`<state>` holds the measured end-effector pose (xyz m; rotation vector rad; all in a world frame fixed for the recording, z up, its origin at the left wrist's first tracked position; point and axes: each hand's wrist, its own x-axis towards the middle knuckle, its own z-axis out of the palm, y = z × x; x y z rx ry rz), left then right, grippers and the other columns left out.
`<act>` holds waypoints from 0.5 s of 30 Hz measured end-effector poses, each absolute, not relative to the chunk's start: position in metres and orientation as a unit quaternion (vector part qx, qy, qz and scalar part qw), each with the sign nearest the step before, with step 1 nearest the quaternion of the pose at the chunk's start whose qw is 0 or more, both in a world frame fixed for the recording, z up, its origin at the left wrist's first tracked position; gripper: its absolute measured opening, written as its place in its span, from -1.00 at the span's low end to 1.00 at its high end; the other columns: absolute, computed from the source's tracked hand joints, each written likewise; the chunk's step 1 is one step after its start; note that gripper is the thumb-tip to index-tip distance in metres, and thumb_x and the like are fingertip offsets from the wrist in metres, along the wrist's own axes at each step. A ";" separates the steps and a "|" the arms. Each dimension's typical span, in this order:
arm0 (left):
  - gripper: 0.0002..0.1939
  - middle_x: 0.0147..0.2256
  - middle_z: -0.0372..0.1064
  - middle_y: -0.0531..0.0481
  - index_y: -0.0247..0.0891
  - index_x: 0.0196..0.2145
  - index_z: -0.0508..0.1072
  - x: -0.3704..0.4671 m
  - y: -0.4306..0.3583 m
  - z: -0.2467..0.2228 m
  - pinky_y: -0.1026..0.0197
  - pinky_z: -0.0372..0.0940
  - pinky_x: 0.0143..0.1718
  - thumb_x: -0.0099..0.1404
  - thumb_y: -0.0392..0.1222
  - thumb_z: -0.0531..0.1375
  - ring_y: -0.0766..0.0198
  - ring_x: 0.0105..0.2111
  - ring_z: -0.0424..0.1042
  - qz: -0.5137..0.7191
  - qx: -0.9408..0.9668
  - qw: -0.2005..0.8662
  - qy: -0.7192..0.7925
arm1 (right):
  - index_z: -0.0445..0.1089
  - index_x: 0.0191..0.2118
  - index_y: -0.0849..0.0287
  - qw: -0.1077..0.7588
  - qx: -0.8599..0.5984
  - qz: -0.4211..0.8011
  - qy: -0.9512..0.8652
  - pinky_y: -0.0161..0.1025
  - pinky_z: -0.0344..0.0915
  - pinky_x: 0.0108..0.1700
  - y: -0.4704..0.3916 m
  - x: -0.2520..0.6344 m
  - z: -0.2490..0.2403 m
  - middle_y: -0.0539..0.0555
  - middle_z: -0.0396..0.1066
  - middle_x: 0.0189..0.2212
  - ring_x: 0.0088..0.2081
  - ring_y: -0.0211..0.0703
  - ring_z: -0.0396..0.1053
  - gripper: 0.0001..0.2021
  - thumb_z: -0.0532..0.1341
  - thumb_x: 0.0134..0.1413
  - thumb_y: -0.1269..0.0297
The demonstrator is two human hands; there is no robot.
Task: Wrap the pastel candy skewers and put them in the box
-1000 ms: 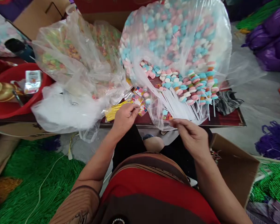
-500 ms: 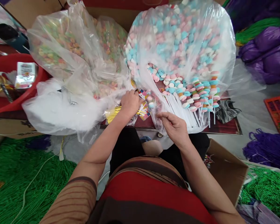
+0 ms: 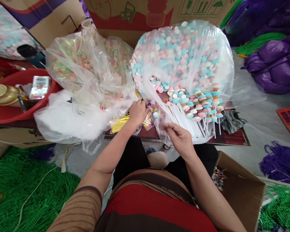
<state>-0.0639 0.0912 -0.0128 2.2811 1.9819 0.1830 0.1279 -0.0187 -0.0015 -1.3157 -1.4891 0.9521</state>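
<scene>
My left hand (image 3: 138, 113) reaches down among small items on the table, its fingers curled, their tips hidden. Beside its wrist lies a bundle of yellow twist ties (image 3: 119, 124). Printed cards or wrappers (image 3: 149, 121) lie just right of the hand. My right hand (image 3: 180, 137) is closed in a pinch at the table's front edge; I cannot make out what is in it. Between the hands is a small blue and white candy (image 3: 155, 114) in clear plastic. White sticks (image 3: 185, 120) lie right of it, and candy skewers (image 3: 205, 103) of stacked pink, blue and white sweets are behind.
A large clear bag of pastel marshmallow sweets (image 3: 169, 48) and a bag of ring sweets (image 3: 70, 59) stand behind. White material in a plastic bag (image 3: 67, 119) lies left, near a red basin (image 3: 52, 93). A cardboard box (image 3: 241, 190) stands by my right leg.
The view has tilted up, showing more of the carton behind the bags. Both hands keep nearly the same places and poses.
</scene>
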 end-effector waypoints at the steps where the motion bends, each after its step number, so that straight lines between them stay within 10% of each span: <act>1: -0.69 0.01 0.46 -0.31 -0.36 -0.02 0.52 -0.063 0.092 -0.014 0.00 0.27 0.02 0.44 -0.10 0.15 -0.09 0.02 0.43 0.057 0.756 0.055 0.649 | 0.60 -0.19 0.07 0.454 -0.531 0.384 -0.604 -0.13 0.51 -0.02 -0.019 0.128 -0.003 0.05 0.66 -0.25 -0.18 -0.11 0.61 -0.78 0.18 0.23 0.25; 11: -0.72 -0.14 0.55 -0.20 -0.27 -0.12 0.55 -0.067 0.095 -0.011 0.05 0.26 0.01 0.49 -0.17 0.05 0.06 -0.08 0.47 0.299 0.771 0.042 0.561 | 0.57 -0.15 0.09 0.447 -0.544 0.350 -0.618 -0.10 0.52 -0.03 -0.014 0.131 0.000 0.07 0.63 -0.29 -0.21 -0.13 0.59 -0.77 0.15 0.27 0.26; 15: -0.70 -0.16 0.57 -0.12 -0.24 -0.14 0.52 -0.057 0.084 0.009 0.10 0.26 0.03 0.51 -0.11 0.01 0.15 -0.10 0.49 0.398 0.817 0.029 0.416 | 0.40 0.16 0.05 0.495 -0.539 0.267 -0.627 -0.13 0.54 -0.16 0.002 0.126 0.022 0.18 0.51 0.09 -0.12 -0.11 0.55 -0.62 0.22 0.25 0.18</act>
